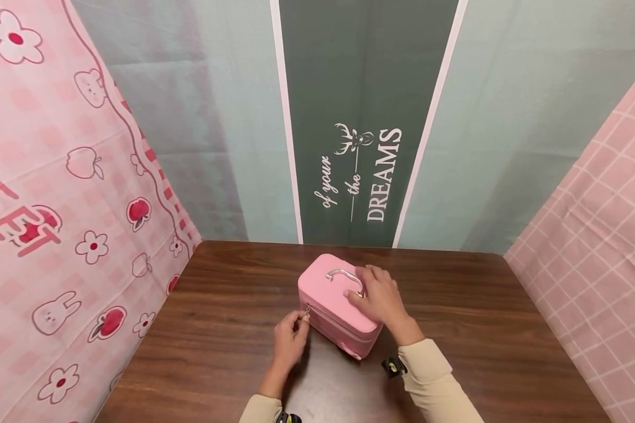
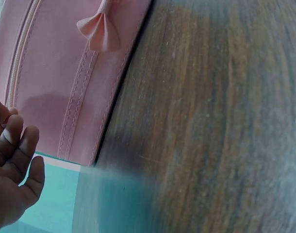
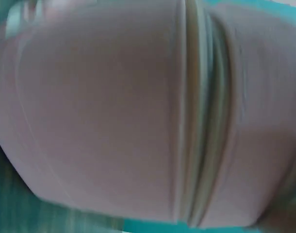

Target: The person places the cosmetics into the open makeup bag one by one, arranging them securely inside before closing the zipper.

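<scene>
A pink vanity case [image 1: 330, 294] with a silver handle [image 1: 344, 273] on its lid sits upright on the table, turned at an angle. At its left front corner my left hand [image 1: 291, 338] pinches the zipper pull [image 1: 307, 311] between thumb and finger. The left wrist view shows the zipper track [image 2: 17, 63] above a stitched strap and a pink bow [image 2: 99, 31]. My right hand [image 1: 379, 296] holds the lid's right part, thumb on top, fingers towards the back edge by the handle. In the blurred right wrist view the zipper seam [image 3: 201, 116] crosses the case's side.
The case and both hands are on a brown wood-grain table [image 1: 233, 294]. Behind hangs a grey-green curtain [image 1: 370, 70] with white lettering. Pink patterned cloths stand at the left [image 1: 84, 194] and right [image 1: 603, 235]. Each wrist wears a black camera band [image 1: 394, 367].
</scene>
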`<state>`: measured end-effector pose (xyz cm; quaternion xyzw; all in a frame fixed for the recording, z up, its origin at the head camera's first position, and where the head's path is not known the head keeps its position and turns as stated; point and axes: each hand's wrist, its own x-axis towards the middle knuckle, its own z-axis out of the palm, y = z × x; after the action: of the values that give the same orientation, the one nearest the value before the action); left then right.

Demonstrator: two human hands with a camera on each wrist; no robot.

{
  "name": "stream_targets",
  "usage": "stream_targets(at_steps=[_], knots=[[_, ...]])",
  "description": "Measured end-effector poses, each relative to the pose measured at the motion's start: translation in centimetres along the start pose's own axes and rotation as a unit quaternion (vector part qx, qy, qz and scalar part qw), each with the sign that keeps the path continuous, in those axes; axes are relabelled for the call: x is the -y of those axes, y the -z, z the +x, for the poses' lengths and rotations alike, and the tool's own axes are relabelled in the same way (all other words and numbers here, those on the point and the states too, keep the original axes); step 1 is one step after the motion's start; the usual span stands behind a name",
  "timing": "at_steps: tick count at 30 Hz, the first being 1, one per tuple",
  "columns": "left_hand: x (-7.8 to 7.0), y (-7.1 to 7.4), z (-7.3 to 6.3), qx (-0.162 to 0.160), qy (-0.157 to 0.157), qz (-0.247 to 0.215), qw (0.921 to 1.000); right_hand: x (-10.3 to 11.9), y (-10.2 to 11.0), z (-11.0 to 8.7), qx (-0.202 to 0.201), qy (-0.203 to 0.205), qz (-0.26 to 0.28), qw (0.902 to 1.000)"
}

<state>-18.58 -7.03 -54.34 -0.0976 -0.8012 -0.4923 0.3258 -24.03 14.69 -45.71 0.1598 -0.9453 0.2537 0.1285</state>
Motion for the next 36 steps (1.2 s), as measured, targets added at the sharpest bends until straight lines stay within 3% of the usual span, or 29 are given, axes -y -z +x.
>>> stream_targets(at_steps=[3,7,12,20,27,36], knots=[[-0.2,0.1,0.1,0.003,0.014,0.000,0.9999,-0.6,0.2,0.7,0.016,0.091,0.008,0.9957],[-0.4,0.3,0.1,0.013,0.031,0.002,0.9994,-0.7,-0.2,1.2,0.042,0.185,0.008,0.9818],[-0.3,0.4,-0.1,0.026,0.048,0.002,0.9985,-0.3,-1.1,1.1,0.046,0.223,-0.026,0.9734],[-0.3,0.2,0.2,0.026,0.042,0.008,0.9987,0.2,-1.5,1.0,0.023,0.187,-0.054,0.9806],[-1.0,-0.6,0.3,0.024,0.026,0.007,0.9994,1.3,-1.7,0.4,-0.002,0.121,-0.092,0.9884],[-1.3,-0.9,0.0,0.031,0.009,0.001,0.9995,2.9,-2.3,0.0,-0.033,0.033,-0.103,0.9935]])
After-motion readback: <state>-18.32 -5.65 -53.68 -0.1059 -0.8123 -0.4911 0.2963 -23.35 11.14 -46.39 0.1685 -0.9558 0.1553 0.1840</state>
